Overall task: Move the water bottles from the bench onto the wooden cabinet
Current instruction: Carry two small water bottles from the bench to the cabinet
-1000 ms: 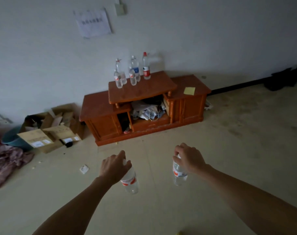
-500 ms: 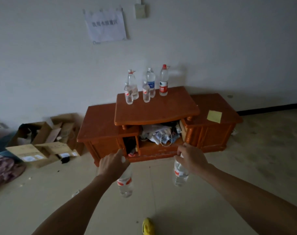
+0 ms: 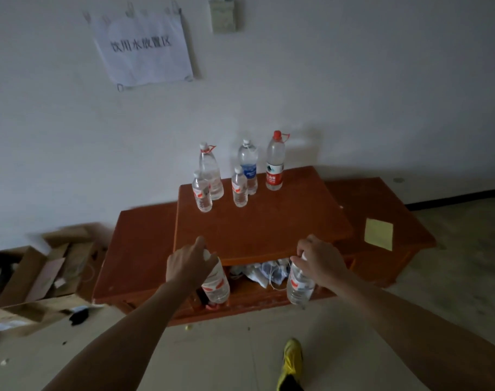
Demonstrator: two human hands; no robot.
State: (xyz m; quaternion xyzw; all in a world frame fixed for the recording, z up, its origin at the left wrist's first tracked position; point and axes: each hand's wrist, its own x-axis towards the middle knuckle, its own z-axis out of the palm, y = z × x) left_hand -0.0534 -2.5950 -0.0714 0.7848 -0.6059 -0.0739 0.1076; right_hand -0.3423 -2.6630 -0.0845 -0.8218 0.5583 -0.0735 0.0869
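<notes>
My left hand (image 3: 188, 265) grips the top of a small clear water bottle (image 3: 216, 286) with a red-and-white label, which hangs below it. My right hand (image 3: 319, 259) holds a second small bottle (image 3: 298, 286) the same way. Both bottles hang in front of the front edge of the wooden cabinet (image 3: 263, 227), at the level of its open shelf. On the raised cabinet top near the wall stand several bottles: two small ones (image 3: 202, 194) in front and three taller ones (image 3: 275, 165) behind. The bench is out of view.
A yellow sticky note (image 3: 379, 234) lies on the cabinet's lower right part. Clutter fills the open shelf (image 3: 264, 273). Open cardboard boxes (image 3: 40, 275) sit on the floor at the left. A paper sign (image 3: 143, 46) hangs on the wall. My yellow shoe (image 3: 293, 359) shows below.
I have walked closer to the cabinet, which now fills the middle of the view. Both hands, still holding their bottles, have reached its front edge.
</notes>
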